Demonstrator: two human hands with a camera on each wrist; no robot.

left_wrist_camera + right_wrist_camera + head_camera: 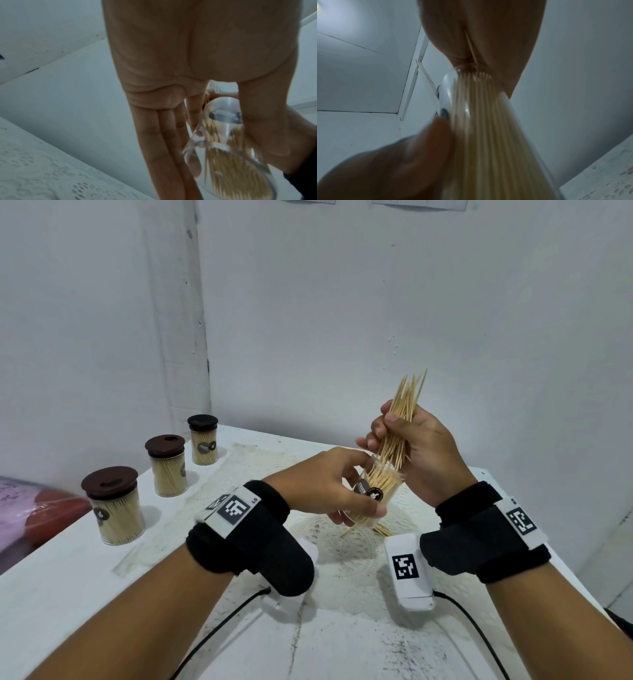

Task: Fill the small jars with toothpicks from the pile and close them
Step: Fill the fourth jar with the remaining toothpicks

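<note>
Holding clear jar point(371, 494), toothpicks point(400, 422) protruding

White tabletop point(85, 587), surface scuffed and speckled. Pale lace doily point(346, 570) lies at its centre, spread flat. Left edge of the head view: a red rounded object point(51, 515) beside pink-purple fabric point(13, 501), both below tabletop level, blurred. White walls point(342, 302) behind, meeting in a corner with dark scuff marks along it.
</note>
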